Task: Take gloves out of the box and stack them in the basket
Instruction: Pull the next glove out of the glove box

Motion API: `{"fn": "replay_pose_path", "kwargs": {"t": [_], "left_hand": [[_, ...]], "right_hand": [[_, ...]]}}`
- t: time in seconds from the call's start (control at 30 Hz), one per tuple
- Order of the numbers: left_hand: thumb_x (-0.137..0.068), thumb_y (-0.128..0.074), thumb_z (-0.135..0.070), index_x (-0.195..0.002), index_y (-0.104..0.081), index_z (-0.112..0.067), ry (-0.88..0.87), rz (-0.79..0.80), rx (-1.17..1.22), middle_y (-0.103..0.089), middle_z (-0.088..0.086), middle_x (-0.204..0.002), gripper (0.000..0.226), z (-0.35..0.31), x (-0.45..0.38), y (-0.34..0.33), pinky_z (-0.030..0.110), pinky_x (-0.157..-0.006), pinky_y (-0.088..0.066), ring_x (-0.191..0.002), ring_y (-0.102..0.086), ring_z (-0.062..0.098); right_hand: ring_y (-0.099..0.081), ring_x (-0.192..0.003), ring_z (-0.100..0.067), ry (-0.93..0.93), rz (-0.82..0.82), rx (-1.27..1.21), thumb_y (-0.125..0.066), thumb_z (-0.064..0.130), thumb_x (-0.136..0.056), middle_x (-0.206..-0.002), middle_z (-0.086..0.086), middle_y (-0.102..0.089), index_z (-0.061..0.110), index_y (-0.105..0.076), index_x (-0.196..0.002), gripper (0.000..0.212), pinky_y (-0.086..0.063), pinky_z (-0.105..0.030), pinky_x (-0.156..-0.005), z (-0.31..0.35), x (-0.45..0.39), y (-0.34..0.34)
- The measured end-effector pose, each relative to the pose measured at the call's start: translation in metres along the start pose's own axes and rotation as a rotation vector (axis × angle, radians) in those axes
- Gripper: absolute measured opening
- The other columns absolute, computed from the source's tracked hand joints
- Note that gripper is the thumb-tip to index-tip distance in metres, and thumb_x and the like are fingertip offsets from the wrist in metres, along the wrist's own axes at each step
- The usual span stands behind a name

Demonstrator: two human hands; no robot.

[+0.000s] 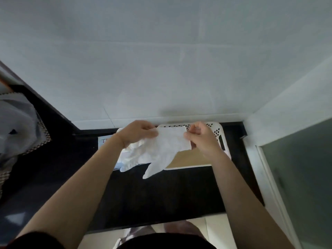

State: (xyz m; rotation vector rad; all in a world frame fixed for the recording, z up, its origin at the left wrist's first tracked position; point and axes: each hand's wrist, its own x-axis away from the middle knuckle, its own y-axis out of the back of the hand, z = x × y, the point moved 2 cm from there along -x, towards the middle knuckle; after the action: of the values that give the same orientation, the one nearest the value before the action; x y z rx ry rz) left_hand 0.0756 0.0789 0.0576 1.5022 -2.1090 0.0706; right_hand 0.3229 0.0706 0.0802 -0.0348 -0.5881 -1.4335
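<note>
Both hands hold one white glove [167, 146] stretched by its cuff above the dark counter [161, 194]: the left hand [138, 133] pinches the cuff's left corner, the right hand [201, 139] its right corner, glove fingers hanging near. The white perforated basket [220, 133] sits far right, the glove box [106, 141] just left of it, mostly hidden

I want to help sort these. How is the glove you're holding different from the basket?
The glove is soft, crumpled and hanging in the air, pinched between the left hand and right hand. The basket is stiff, dotted with holes and sits on the dark counter. Both look whitish.
</note>
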Motion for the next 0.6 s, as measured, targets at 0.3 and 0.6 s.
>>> {"fn": "replay_pose_path", "kwargs": {"t": [0.3,0.6], "left_hand": [[-0.093,-0.06,-0.031,-0.109,-0.069,-0.021,-0.064,-0.021,-0.648,-0.065,-0.003,-0.107,0.021,-0.012,-0.069,-0.059,0.028,-0.085,-0.045,-0.104,-0.058,0.019],[-0.097,-0.049,-0.029,-0.123,-0.061,-0.033,0.029,0.029,-1.101,-0.063,-0.006,-0.121,0.028,-0.015,-0.105,-0.109,0.037,-0.083,-0.052,-0.104,-0.062,0.021]], "right_hand": [[-0.066,-0.083,-0.017,-0.055,0.028,0.081,-0.059,-0.005,-0.088,-0.095,-0.007,-0.064,0.01,-0.06,-0.087,0.016,-0.054,-0.018,-0.06,-0.06,-0.026,0.028],[-0.062,-0.107,-0.015,-0.078,0.166,0.404,-0.053,0.006,-0.095,-0.119,0.001,-0.067,0.018,-0.074,-0.106,0.027,-0.053,-0.032,-0.094,-0.103,-0.071,0.064]]}}
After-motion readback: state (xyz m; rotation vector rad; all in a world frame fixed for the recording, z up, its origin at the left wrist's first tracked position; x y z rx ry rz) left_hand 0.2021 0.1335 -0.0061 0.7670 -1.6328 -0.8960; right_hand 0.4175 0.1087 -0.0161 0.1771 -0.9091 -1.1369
